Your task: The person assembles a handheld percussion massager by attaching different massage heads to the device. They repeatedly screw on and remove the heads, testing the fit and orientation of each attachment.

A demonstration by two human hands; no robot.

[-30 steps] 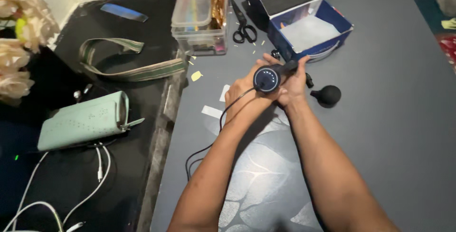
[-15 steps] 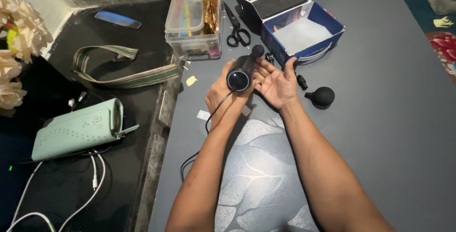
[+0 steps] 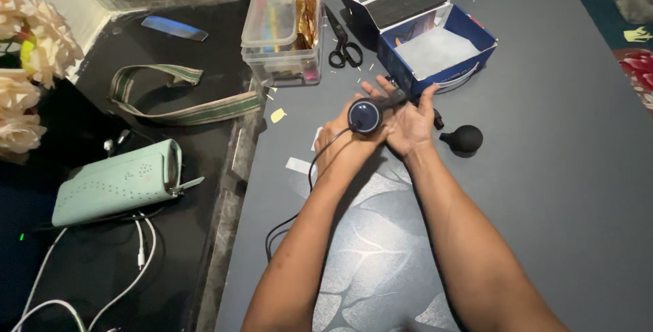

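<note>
My left hand [image 3: 338,139] is wrapped around a small black round device [image 3: 366,115] with a bluish face, held above the dark grey table [image 3: 558,189]. A thin black cable [image 3: 299,203] runs from the device down past my left forearm. My right hand [image 3: 408,121] lies flat with fingers spread, its palm against the device's black stem. A black rubber bulb [image 3: 462,139] lies on the table just right of my right hand. An open blue box [image 3: 439,56] with white lining stands right behind both hands.
Black scissors [image 3: 342,43] and a clear plastic storage box [image 3: 286,22] sit at the back. On the black counter to the left are a green striped strap [image 3: 183,104], a mint green pouch [image 3: 119,181], white cables [image 3: 136,264] and pale flowers [image 3: 24,67].
Both hands and the device have shifted slightly left and toward the blue box. My right hand went from gripping the device to lying flat with fingers spread.
</note>
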